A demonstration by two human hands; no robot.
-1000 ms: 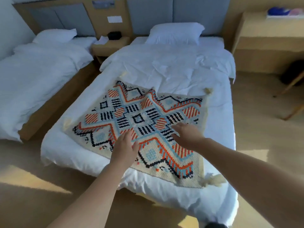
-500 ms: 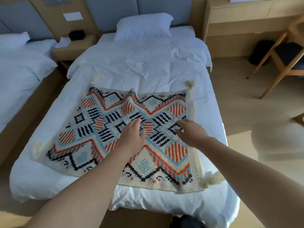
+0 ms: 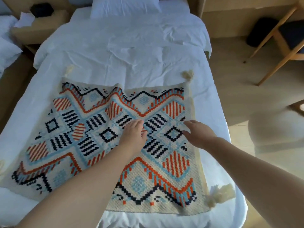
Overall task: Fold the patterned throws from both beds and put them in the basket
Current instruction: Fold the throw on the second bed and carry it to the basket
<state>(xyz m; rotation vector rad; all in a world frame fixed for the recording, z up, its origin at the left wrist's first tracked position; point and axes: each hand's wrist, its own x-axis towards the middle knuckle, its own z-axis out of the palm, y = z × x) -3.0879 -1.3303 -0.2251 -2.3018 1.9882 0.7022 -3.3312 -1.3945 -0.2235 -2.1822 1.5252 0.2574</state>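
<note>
A: Where's the throw [image 3: 172,163] lying?
B: It's lying flat on the bed [image 3: 131,51], centre to lower frame.
A: Hands?
B: L hand [image 3: 134,134] is resting mid-throw, fingers loose, gripping nothing. R hand [image 3: 198,135] is hovering just right of it, fingers straight & spread.

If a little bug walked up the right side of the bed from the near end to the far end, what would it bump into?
near tassel → right hand → far tassel → white blanket → pillow
</note>
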